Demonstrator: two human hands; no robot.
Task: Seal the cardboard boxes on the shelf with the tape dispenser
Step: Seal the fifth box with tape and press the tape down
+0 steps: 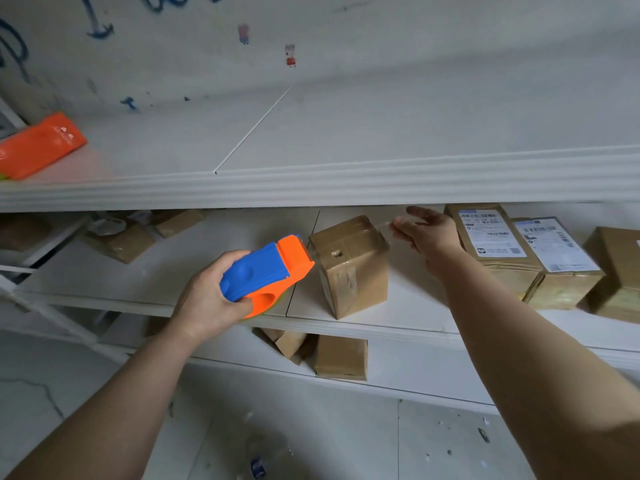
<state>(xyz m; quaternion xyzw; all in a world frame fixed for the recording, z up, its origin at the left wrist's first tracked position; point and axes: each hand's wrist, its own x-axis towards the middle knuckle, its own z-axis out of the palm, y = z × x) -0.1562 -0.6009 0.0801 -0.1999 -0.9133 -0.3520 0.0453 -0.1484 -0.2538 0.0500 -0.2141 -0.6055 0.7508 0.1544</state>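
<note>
Head view: left hand (pixel 207 296) grips the blue-and-orange tape dispenser (pixel 266 271), its orange nose at the upper left edge of a small cardboard box (pixel 349 271) on the middle shelf (pixel 138 275). Right hand (pixel 427 233), fingers extended, holds nothing, just right of the box.

blue + orange tape dispenser (pixel 266 271) was up off the shelf, tilted, orange nose just beside the top left edge of a small brown box (pixel 349 268). that box stood upright on the mid shelf (pixel 398 306), w/ glossy clear tape over its top. two labelled boxes (pixel 491 237) sat touching, to its right.
</note>
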